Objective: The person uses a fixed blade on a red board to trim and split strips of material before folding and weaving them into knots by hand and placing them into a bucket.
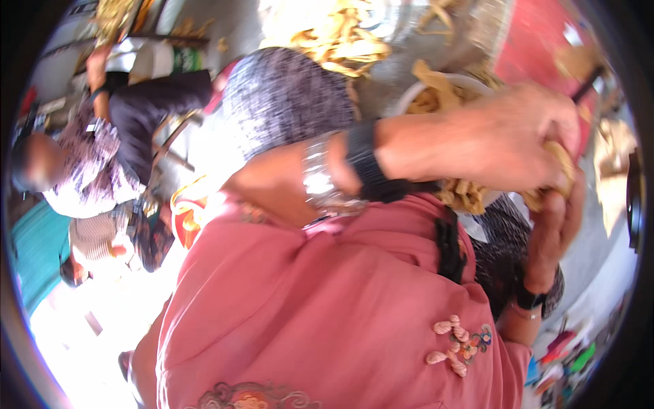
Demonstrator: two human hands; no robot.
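Note:
My left hand [521,135] reaches across to the right side of the view, its fingers closed on a coiled tan strip [563,162]. Just below it, my right hand [559,217] grips the lower part of the same coil between thumb and fingers. Motion blur hides the finer detail of the grip. Behind my left forearm stands a white bowl [409,94] holding tan strips [434,92], some hanging over its rim. More folded tan strips [466,197] show below my left wrist, close to my lap.
A heap of tan strips [342,48] lies on the floor beyond my knee [291,97]. At the left, another person [97,158] sits by a wooden stool [171,145] and a tub [150,61]. An orange-red container [186,225] is near my left side. A red surface [531,38] lies upper right.

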